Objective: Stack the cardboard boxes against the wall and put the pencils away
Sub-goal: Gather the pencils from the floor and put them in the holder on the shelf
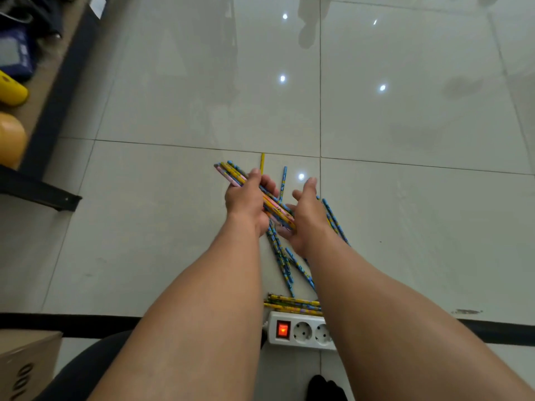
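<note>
Head view, tiled floor [173, 227].

Item: left hand [246, 202], fingers curled shut around a bundle of pencils [236, 175], yellow, pink and blue, whose ends jut out to the far left.

Item: right hand [305, 215], open with palm turned toward the left hand, touching the near end of the bundle; holds nothing of its own, as far as can be seen.

Item: loose pencils [279, 256], mostly blue, scattered on the floor beneath and between both hands; a further small row [292, 303] lies just beyond a white power strip [301, 331] with its red switch lit.

Item: cardboard box [26, 363], near left corner, partly in view.

Step in hand, judged: gathering the pencils. Next move likely calls for squaring the bundle, then picking up the floor strays one-handed without loosening the left grip. No pencil container is visible.
</note>
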